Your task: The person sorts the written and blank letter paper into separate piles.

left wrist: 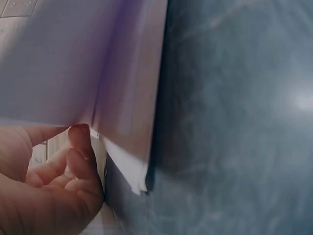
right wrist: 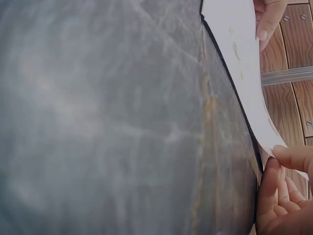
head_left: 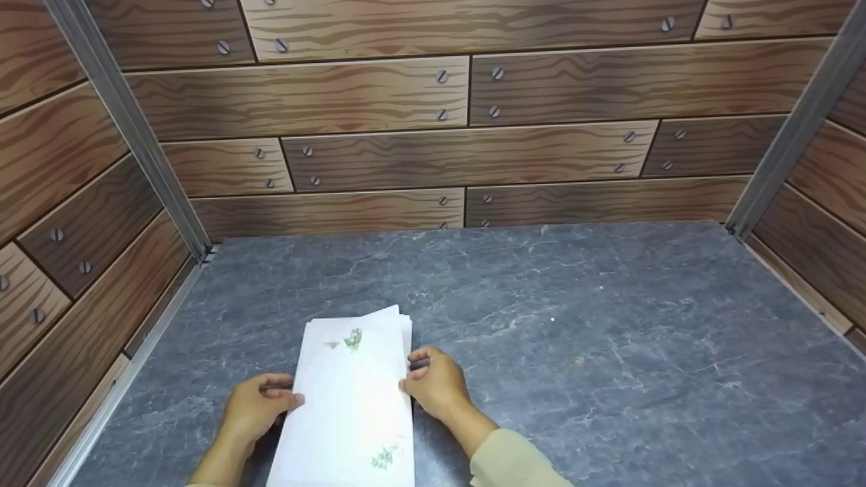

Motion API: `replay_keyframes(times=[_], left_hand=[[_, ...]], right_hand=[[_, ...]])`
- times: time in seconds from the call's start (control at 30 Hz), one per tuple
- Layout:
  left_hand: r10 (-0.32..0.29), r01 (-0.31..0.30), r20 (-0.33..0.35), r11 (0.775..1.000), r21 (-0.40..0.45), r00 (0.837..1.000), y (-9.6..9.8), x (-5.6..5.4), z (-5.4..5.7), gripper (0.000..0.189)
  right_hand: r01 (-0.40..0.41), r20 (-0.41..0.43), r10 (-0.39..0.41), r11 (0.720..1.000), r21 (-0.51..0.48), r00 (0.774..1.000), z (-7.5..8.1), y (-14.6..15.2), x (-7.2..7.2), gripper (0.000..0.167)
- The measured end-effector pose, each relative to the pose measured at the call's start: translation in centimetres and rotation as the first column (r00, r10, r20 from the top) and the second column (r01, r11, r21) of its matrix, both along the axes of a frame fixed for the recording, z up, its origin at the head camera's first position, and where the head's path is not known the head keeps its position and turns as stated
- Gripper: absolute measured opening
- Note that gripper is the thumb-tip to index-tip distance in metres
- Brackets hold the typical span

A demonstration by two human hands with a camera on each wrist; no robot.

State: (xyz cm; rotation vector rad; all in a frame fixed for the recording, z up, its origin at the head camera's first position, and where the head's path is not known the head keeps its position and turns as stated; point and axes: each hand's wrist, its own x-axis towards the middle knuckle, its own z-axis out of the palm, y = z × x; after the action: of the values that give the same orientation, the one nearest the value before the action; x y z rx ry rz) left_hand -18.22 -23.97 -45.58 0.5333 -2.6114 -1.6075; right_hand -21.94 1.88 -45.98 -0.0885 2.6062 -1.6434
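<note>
Pinching opposite long edges, the left hand (head_left: 252, 409) and the right hand (head_left: 438, 385) both grasp a white, rectangular, layered paper (head_left: 352, 399) with green leaf prints (head_left: 354, 339), which is at the near side of the dark grey, marble-patterned worktop (head_left: 575, 365).

The head view is bright and fairly even, the white paper (head_left: 348, 399) nearly washed out, while both wrist views look dimmer and hazier, the surface (head_left: 609, 352) blurred in each, with pale glare at the left wrist view's right edge.
</note>
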Motion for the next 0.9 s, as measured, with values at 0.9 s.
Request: replay_keyframes(times=[0.9], left_hand=[[0.017, -0.014, 0.034, 0.996, -0.085, 0.999, -0.24, -0.07, 0.08, 0.015]], right_hand=[[-0.006, -0.014, 0.006, 1.0, 0.026, 1.0, 0.23, 0.13, -0.08, 0.021]])
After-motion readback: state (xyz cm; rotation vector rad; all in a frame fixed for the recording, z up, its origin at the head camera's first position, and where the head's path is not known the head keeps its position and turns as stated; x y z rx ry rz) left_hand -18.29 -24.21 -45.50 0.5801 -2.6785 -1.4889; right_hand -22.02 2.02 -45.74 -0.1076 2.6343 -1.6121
